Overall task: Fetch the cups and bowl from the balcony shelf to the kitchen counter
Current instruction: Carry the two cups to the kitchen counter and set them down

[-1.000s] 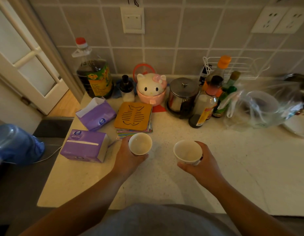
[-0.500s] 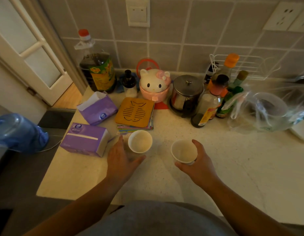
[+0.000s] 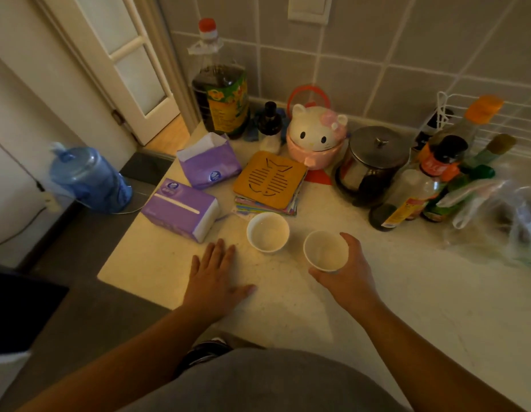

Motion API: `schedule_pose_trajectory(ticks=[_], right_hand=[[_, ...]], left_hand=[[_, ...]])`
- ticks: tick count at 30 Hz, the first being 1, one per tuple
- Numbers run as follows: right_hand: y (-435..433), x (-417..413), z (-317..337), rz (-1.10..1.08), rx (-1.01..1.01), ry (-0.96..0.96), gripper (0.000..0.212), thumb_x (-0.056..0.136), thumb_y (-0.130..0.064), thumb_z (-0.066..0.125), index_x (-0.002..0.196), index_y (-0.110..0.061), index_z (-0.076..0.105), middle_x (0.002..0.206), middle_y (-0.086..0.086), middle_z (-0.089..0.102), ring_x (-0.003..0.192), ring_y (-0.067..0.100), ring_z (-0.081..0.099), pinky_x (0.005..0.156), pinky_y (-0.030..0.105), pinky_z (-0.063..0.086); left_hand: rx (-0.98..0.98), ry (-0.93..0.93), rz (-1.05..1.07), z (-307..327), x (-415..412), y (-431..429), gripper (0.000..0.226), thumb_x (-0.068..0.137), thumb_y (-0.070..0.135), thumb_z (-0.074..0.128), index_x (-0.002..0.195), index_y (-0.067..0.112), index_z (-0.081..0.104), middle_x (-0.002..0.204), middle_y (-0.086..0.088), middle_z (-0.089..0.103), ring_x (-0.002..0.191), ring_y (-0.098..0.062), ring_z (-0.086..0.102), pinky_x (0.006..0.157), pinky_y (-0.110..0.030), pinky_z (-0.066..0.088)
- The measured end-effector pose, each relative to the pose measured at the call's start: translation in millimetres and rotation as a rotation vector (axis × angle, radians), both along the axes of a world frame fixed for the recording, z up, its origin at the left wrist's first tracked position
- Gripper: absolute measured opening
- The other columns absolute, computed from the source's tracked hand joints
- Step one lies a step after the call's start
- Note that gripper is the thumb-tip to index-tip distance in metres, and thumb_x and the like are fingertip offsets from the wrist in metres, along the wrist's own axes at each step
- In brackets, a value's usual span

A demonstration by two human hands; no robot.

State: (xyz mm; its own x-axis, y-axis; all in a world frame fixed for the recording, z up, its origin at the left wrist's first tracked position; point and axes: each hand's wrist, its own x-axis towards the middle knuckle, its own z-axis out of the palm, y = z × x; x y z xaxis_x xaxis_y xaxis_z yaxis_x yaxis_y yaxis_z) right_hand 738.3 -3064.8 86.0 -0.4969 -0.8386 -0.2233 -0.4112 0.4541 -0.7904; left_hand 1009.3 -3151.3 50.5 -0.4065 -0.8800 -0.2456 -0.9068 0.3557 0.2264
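Two white cups were on the kitchen counter (image 3: 406, 292), upright and side by side near its front edge, likely so we could free both hands for the bowl, which we could not see. Our left hand (image 3: 212, 276) lay flat and empty, fingers spread, just beside the left cup (image 3: 267, 231) without touching it. Our right hand (image 3: 346, 273) was curled loosely around the right cup (image 3: 325, 251), gripping its side.

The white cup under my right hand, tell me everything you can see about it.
The small round white cup, ceramic by its look, stands upright on the pale speckled counter and looks empty. The right hand wraps its near and right sides. It stands right of a matching white cup, apart from it.
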Motion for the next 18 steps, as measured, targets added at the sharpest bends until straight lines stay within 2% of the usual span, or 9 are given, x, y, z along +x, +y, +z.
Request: schedule_pose_trajectory(ticks=[4,7,12,18], right_hand=[[-4.5,-4.3,-3.4,0.011,-0.012,0.006,0.098,0.059,-0.037,0.089,0.135,-0.038,0.028,0.137,-0.004,0.049,0.110,0.006,0.042,0.092,0.038,0.045],[-4.6,-6.5,-6.9,0.022,-0.025,0.006,0.098,0.058,-0.036,0.090,0.134,-0.040,0.027,0.136,-0.005,0.049,0.110,0.005,0.042,0.090,0.034,0.043],[-4.8,-6.4,-9.3,0.027,-0.029,0.033,0.098,0.056,-0.040,0.089,0.130,-0.045,0.025,0.136,-0.004,0.050,0.110,0.005,0.041,0.090,0.036,0.044],[-2.9,-8.5,-18.3,0.038,-0.019,0.040,0.103,0.054,-0.047,0.088,0.134,-0.044,0.023,0.137,-0.006,0.049,0.111,0.005,0.042,0.086,0.033,0.041]], left_hand=[[-0.005,-0.012,0.010,-2.3,1.6,6.3,0.106,0.072,0.088,0.027,0.155,0.025,0.005,0.165,-0.005,0.000,0.151,-0.024,-0.004,0.120,-0.051,0.002],[0.008,-0.019,0.025,-0.7,1.7,10.1,0.107,0.072,0.088,0.026,0.155,0.025,0.006,0.165,-0.004,0.000,0.151,-0.023,-0.004,0.121,-0.051,0.002],[0.041,-0.032,0.036,6.6,1.1,13.9,0.104,0.075,0.084,0.033,0.155,0.026,0.003,0.165,-0.003,-0.004,0.151,-0.022,-0.006,0.121,-0.048,0.001],[0.041,-0.029,0.035,8.1,1.7,17.4,0.102,0.076,0.082,0.032,0.155,0.025,0.002,0.165,-0.004,-0.004,0.151,-0.023,-0.006,0.121,-0.048,0.001]])
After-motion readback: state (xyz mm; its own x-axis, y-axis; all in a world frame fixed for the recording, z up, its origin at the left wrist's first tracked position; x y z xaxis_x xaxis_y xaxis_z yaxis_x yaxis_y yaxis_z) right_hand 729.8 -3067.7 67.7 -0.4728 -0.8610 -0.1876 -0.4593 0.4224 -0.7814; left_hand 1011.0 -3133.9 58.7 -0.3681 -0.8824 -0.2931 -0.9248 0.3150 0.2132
